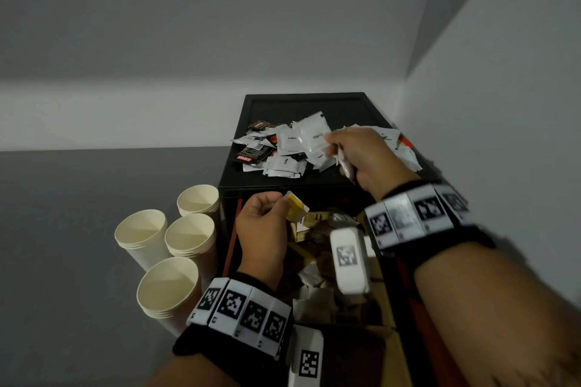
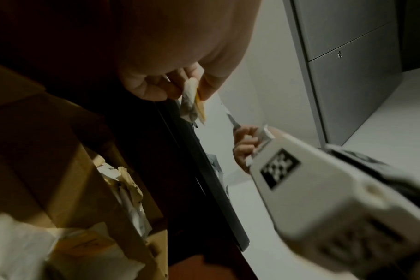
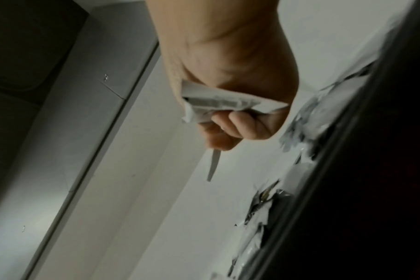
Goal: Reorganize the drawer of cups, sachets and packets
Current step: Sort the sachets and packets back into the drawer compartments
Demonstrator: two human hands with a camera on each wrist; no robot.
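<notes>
A black cabinet top carries a heap of white sachets and dark packets. Above that heap my right hand grips white sachets: one stands up between the fingertips and another is folded in the palm. Below, over the open drawer full of brown and white packets, my left hand pinches a small yellow sachet, which the left wrist view shows as yellow and white.
Four stacks of cream paper cups stand on the grey floor left of the cabinet. A white wall runs close along the cabinet's right side. Grey locker doors show in the wrist views.
</notes>
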